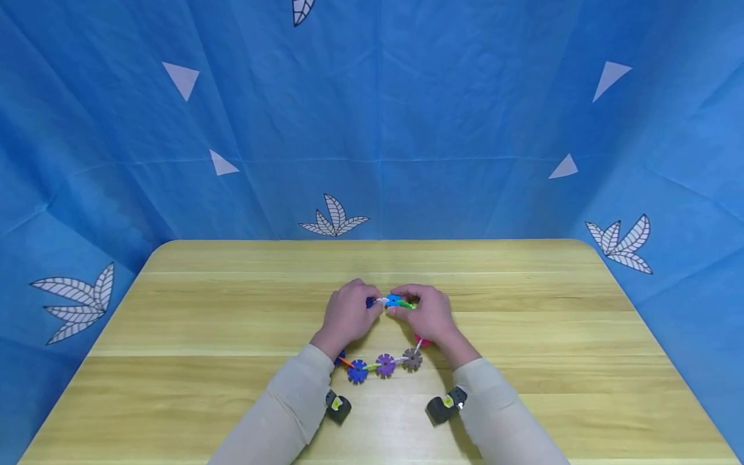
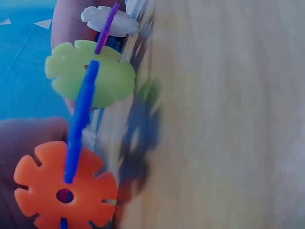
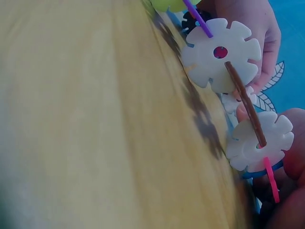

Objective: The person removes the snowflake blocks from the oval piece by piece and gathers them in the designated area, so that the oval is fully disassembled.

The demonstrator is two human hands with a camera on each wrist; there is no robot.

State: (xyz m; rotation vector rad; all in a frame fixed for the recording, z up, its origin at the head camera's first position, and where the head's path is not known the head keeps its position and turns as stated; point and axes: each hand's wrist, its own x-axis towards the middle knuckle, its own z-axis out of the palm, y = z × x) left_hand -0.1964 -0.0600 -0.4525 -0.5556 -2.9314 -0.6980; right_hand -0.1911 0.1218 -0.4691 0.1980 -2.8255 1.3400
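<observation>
Slotted flower-shaped plastic discs are linked edge to edge in a chain. My left hand [image 1: 349, 311] pinches a dark blue disc [image 1: 370, 302] at the chain's far side. Opposite it, my right hand [image 1: 429, 314] grips a light blue disc [image 1: 394, 299] and a green disc [image 1: 405, 304]. A white disc [image 1: 382, 300] shows between the hands; whether it joins both sides, I cannot tell. Nearer me run a blue disc [image 1: 357, 371], a purple disc [image 1: 385, 365] and a grey-brown disc [image 1: 412, 359]. In the left wrist view an orange disc [image 2: 33, 183] partly covers the left hand.
The wooden table [image 1: 203, 387] extends around the chain on all sides. Behind it hangs a blue cloth [image 1: 465, 129] printed with leaves and triangles. Black wrist cameras [image 1: 338, 407] stick out from both sleeves near the tabletop.
</observation>
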